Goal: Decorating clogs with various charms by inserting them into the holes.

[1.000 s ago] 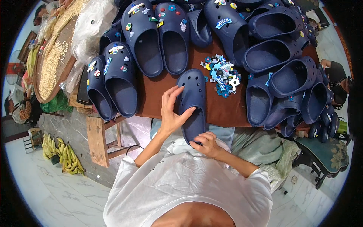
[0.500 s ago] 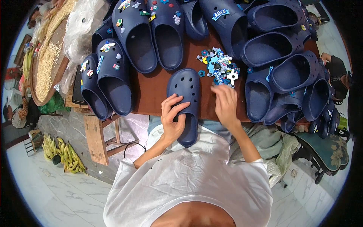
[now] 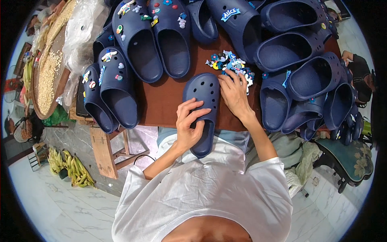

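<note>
A plain navy clog (image 3: pixel 201 90) with bare holes in its top lies toe-away at the table's front edge, its heel over my lap. My left hand (image 3: pixel 190 124) grips it, fingers across the strap area and thumb by the foot opening. To its right is a small heap of shoe charms (image 3: pixel 229 61) in blue, white, black and yellow. My right hand (image 3: pixel 236 94) reaches onto the near side of this heap, fingers stretched and slightly apart, touching the charms. The fingertips partly cover the pieces under them, and I see no charm held.
Navy clogs with charms (image 3: pixel 137 44) stand in pairs at the left. More navy clogs (image 3: pixel 288 50) are piled at the right of the brown tabletop (image 3: pixel 161 107). Beyond the left side are a plastic bag (image 3: pixel 82 36) and a tray of pale grain (image 3: pixel 46 76). A person (image 3: pixel 358 76) is at far right.
My right hand has moved up and left onto the charm heap, spreading it a little. The clog under my left hand has shifted slightly right.
</note>
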Demonstrator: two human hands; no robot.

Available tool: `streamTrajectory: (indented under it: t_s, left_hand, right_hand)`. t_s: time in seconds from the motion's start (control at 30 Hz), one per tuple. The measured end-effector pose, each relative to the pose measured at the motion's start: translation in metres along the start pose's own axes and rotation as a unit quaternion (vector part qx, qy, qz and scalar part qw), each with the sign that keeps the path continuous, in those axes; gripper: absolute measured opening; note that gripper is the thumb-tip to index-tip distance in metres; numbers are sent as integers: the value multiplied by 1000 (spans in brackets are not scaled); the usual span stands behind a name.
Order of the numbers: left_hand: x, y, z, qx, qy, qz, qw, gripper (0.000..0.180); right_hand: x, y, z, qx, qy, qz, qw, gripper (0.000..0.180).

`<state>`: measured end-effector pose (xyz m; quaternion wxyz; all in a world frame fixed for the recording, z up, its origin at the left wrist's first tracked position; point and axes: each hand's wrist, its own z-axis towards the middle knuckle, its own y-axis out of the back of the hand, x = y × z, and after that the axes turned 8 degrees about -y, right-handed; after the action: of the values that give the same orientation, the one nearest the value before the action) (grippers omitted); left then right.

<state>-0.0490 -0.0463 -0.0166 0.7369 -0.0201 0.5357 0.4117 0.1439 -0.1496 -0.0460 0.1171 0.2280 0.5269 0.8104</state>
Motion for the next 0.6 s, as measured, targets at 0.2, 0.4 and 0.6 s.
streamTrajectory:
  t_s: [0.2,0.4,0.6]
  left_hand:
    - [2,4,5,31,-8,0,999,41]
    - [-6,14,13,57,-6,-17,998,36]
    - [-8,22,24,63,-20,-40,997,32]
  right_hand:
    - [-9,26,-13,-14,-46,120,992,33]
    - [-16,41,-3,-57,-169,149,973,33]
    - [5,47,8,9,-195,43,980,23]
